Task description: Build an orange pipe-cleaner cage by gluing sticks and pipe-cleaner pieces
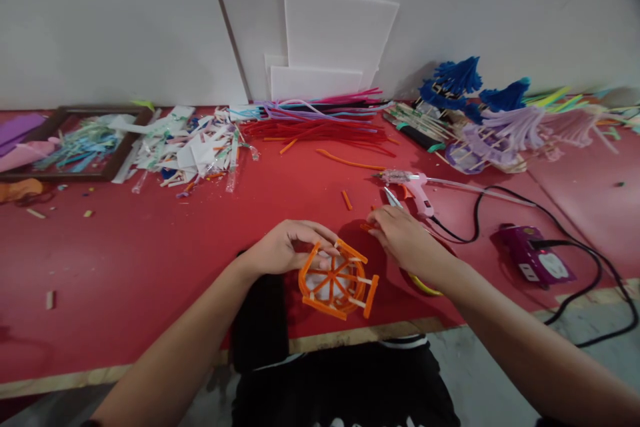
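Note:
My left hand grips the rim of a round orange craft frame, with spokes over a white base and short pale sticks joined by orange fuzzy strips around the edge. The frame is tilted toward me. To its right, my right hand is closed, fingertips low over the table at a short orange pipe cleaner piece. Under that hand lie scissors; their blades stick out beyond it and a yellow handle loop shows below. Another short orange piece lies just beyond the frame.
A pink glue gun lies right of my right hand, its black cord running to a purple power box. Pipe cleaners and scraps line the back. Blue and lilac umbrella-like crafts stand right. A black phone-like slab lies at the front edge.

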Tool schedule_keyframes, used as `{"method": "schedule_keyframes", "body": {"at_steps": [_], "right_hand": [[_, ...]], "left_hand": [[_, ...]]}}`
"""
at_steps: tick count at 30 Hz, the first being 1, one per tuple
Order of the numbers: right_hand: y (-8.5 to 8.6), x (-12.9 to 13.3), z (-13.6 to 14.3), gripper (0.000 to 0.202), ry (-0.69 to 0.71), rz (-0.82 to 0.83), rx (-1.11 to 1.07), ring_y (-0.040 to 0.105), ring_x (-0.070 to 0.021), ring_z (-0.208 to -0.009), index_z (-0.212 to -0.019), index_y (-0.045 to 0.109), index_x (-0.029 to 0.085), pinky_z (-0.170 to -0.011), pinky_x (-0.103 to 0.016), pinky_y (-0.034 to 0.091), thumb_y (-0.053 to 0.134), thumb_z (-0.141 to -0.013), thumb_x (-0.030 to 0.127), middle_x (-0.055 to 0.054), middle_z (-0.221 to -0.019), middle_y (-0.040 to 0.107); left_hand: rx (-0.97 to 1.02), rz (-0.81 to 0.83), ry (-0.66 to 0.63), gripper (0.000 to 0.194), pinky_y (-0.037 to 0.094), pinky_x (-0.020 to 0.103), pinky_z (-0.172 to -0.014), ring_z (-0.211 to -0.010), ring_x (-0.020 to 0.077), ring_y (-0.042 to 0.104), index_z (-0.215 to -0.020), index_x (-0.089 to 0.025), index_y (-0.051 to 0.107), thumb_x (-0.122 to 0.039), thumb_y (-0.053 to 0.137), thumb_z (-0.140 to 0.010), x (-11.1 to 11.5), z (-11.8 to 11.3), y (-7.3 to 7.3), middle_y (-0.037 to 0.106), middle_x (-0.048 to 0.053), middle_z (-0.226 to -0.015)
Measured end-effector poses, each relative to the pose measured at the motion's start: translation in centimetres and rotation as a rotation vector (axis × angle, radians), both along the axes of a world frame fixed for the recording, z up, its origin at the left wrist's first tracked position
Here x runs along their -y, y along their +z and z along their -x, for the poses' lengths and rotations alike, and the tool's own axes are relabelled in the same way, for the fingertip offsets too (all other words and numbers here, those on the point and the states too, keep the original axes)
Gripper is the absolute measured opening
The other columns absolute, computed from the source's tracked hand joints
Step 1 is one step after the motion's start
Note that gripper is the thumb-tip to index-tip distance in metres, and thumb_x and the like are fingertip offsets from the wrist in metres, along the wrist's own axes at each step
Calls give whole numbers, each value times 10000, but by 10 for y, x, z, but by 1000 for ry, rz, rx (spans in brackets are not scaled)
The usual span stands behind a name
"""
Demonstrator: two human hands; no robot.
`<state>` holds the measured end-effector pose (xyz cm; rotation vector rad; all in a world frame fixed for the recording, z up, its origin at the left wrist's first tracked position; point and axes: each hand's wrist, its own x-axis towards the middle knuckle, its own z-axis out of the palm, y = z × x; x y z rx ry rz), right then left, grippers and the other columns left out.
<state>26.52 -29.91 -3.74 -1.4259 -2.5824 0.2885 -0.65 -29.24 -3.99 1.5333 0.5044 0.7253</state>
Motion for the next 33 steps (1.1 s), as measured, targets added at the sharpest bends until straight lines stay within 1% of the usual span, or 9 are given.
{"method": "schedule_keyframes", "body": {"at_steps": [4, 10, 15, 19, 21, 23, 26, 29, 33], "right_hand": [[-4, -1, -6, 173, -4, 12, 18, 563, -250, -802, -843, 556, 184, -766, -391, 470, 436, -846, 60, -110, -860, 627], [-1, 3, -3, 235, 24, 12, -13, 553, -240, -778, -843, 533, 195, -721, -375, 480, 450, -707, 22, -99, -863, 614], [-3, 3, -4, 319, -17, -20, -68, 623, -258, -894, -1032, 573, 162, -777, -381, 514, 423, -785, 26, -132, -977, 660], [-1, -3, -2, 243, -64, -38, -89, 654, -250, -888, -1003, 638, 167, -807, -388, 524, 414, -923, 119, -117, -943, 697], [5, -6, 0, 227, -73, -36, -90, 665, -240, -863, -975, 661, 172, -794, -381, 528, 434, -957, 177, -109, -938, 711], [13, -9, 1, 216, -61, -24, -87, 679, -225, -851, -994, 670, 182, -772, -363, 531, 458, -967, 211, -100, -965, 724], [22, -15, 1, 185, 0, 12, -80, 696, -211, -834, -965, 685, 193, -748, -337, 536, 501, -949, 200, -79, -937, 745], [33, -22, 3, 183, 49, 23, -86, 701, -213, -871, -972, 693, 187, -783, -341, 545, 517, -928, 161, -79, -938, 750], [61, -27, 11, 215, 111, -102, -202, 689, -203, -930, -970, 707, 221, -837, -358, 546, 502, -940, 163, -65, -980, 732]], "left_hand": [[-7, -13, 63, 212, 580, 291, -867, -992, 188, 721, -1037, -229, 787, -260, 767, -828, 0, 3, 4, 733, 117, -1136], [-152, -96, 16, 259, 561, 357, -958, -1157, 236, 681, -1167, -214, 731, -259, 633, -932, 4, 18, 17, 681, 156, -1297], [-127, -53, 191, 138, 576, 327, -923, -1059, 217, 723, -970, -148, 715, -253, 702, -881, 20, 23, 13, 733, 153, -1178], [-38, 68, 284, 281, 583, 301, -919, -1091, 203, 719, -1113, -171, 634, -242, 728, -858, 36, 19, 4, 725, 137, -1199], [-81, 47, 319, 411, 586, 313, -926, -1121, 207, 708, -1258, -191, 604, -234, 717, -864, 41, 18, 1, 714, 140, -1237], [-141, -32, 343, 449, 578, 354, -954, -1141, 220, 698, -1313, -210, 608, -242, 702, -875, 43, 18, 0, 710, 140, -1258], [-179, -143, 366, 364, 522, 424, -1037, -1167, 245, 676, -1223, -223, 695, -259, 719, -861, 41, 19, -1, 727, 130, -1235], [-165, -159, 369, 351, 508, 431, -1045, -1148, 245, 680, -1202, -232, 709, -266, 730, -854, 39, 19, -2, 738, 126, -1208], [-134, -152, 370, 353, 537, 400, -998, -1115, 236, 693, -1210, -220, 699, -306, 719, -868, 40, 17, -5, 726, 138, -1213]]}}
